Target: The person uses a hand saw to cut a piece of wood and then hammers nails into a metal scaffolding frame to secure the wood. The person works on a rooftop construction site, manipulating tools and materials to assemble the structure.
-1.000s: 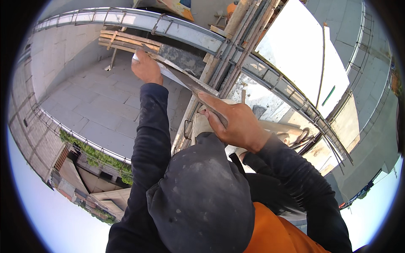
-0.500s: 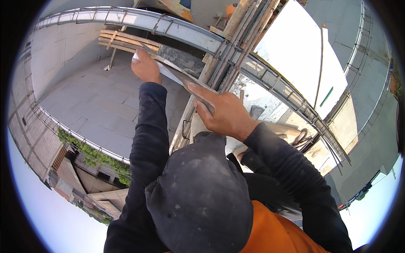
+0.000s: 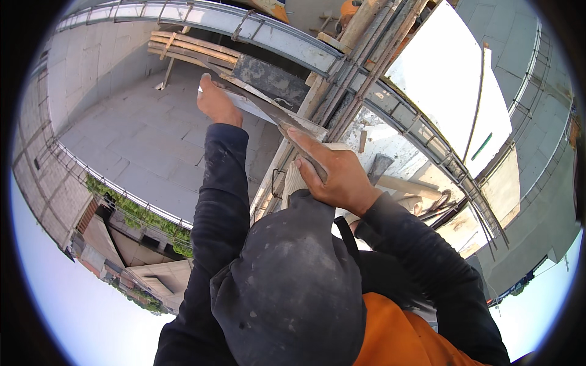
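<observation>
My right hand (image 3: 345, 177) is closed round the handle of a handsaw, its index finger laid along the side. The saw's blade (image 3: 259, 104) slants away from it to the far left. My left hand (image 3: 218, 107) grips a thin white panel (image 3: 247, 105) near its far left end. The blade runs along this panel, partly over it; whether the teeth are in the material I cannot tell. A pale jagged edge (image 3: 302, 118) shows beside the blade. The dark cap in front hides the ground below my hands.
A rebar cage (image 3: 406, 113) crosses to the right, meeting upright bars and timber (image 3: 366, 55). Bamboo poles (image 3: 194, 49) and a dark board (image 3: 271, 80) lie beyond. At right are a large white sheet (image 3: 448, 67), a green strip (image 3: 481, 147) and a trowel-like tool (image 3: 380, 166). Grey flooring (image 3: 134, 143) lies lower left.
My right hand has drawn the saw back toward me and slightly right. My left hand on the panel has come a little nearer too. The whole view has shifted slightly.
</observation>
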